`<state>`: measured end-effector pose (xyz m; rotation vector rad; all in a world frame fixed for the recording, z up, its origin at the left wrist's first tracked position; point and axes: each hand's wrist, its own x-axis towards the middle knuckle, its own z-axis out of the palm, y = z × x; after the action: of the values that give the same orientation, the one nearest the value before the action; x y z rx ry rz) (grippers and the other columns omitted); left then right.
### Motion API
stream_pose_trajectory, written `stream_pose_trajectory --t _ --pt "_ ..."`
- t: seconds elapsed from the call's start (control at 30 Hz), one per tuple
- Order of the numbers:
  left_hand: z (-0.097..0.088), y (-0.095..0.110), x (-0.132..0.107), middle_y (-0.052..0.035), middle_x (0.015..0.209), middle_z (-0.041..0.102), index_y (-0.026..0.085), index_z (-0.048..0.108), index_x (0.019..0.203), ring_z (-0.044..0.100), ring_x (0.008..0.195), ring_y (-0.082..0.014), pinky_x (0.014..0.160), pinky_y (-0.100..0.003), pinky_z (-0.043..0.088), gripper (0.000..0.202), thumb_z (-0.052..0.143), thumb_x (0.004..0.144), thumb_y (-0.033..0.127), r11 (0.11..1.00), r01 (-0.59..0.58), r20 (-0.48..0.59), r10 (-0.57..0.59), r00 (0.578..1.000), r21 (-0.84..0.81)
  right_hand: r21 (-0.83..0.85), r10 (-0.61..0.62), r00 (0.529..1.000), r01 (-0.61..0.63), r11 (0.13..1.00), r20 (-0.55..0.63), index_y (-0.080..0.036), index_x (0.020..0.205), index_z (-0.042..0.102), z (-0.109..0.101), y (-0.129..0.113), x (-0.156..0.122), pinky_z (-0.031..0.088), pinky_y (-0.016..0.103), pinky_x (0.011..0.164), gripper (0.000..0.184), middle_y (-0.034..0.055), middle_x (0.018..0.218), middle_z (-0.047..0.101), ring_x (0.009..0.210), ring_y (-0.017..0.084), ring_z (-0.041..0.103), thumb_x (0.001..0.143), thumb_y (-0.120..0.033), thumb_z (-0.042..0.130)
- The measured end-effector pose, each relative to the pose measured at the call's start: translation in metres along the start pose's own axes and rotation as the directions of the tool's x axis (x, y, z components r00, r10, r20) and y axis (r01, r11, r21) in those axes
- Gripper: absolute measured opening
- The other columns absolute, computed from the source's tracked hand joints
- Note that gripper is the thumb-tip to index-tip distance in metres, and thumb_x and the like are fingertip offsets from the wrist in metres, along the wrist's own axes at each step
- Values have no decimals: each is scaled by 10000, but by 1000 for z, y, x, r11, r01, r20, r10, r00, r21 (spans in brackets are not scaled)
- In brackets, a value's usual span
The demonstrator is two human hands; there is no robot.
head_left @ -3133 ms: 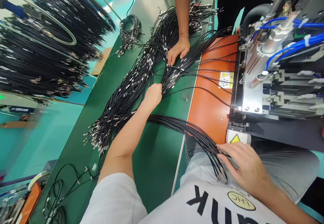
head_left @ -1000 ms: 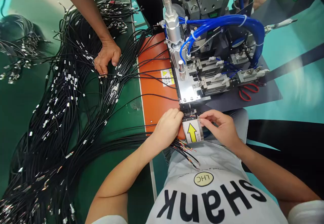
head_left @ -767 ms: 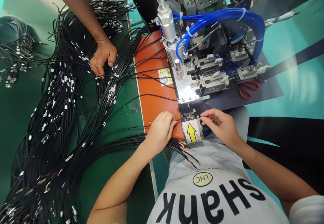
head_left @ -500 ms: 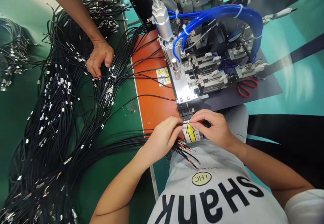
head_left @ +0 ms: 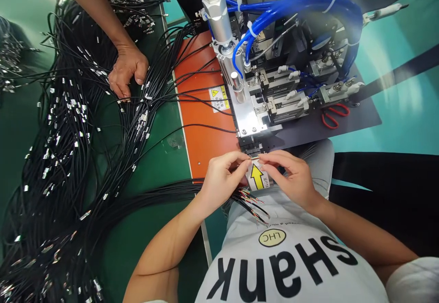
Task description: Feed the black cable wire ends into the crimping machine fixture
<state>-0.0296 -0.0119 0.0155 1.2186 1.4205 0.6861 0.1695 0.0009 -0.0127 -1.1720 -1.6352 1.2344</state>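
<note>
Where my two hands almost meet, just right of centre in the frame and a little below the middle, a short wire end (head_left: pixel 254 158) bridges the gap, its long axis running side to side, close to level. My left hand (head_left: pixel 222 179) pinches it from the left and my right hand (head_left: pixel 291 178) from the right; both grips are narrow, and neither is plainly the nearer. As I judge it, the relation that counts is with the black block (head_left: pixel 253 148), just above the wire end in the frame, while the arrow label (head_left: pixel 258 178) shows below, its arrow crosswise to the wire.

The strand looks thin and pliant, pale with a hint of green; finer detail is too small to tell. Lower down, a bundle of black cables (head_left: pixel 164 191), smooth and round, sweeps in from the left and frays into coloured conductors (head_left: pixel 252 196) near my shirt (head_left: pixel 236 248). Left of the block lies a flat orange plate (head_left: pixel 206 134); above, a bright metal plate (head_left: pixel 247 119) and glossy blue tubes (head_left: pixel 295 8). At upper left, a co-worker's hand (head_left: pixel 128 71) rests on a tangled cable heap (head_left: pixel 68 124) flecked with white.
</note>
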Motion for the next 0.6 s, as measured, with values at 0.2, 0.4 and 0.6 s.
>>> stream_pose_trajectory --t 0.2,0.4,0.6 --pt "5 -6 -2 10 710 668 221 649 910 640 534 -124 499 -257 552 177 613 918 394 1000 -10 -80 10 997 1 -205 -258 959 277 939 116 -277 1298 643 6 10 -15 567 372 874 402 65 1175 714 1036 209 690 939 -122 551" --pt "10 -9 -4 9 731 662 213 645 904 615 550 -110 500 -244 556 163 641 905 376 995 -11 -111 0 994 -97 -93 -139 990 135 986 -31 -234 979 710 5 10 -5 554 343 726 117 47 947 727 831 186 677 900 -181 642" --pt "11 -8 -7 6 698 639 189 661 902 589 551 -101 521 -229 526 148 652 903 337 989 -41 -108 25 994 -142 275 223 971 -239 931 89 -191 874 684 8 0 14 501 295 622 127 25 779 685 696 159 634 855 -309 727"
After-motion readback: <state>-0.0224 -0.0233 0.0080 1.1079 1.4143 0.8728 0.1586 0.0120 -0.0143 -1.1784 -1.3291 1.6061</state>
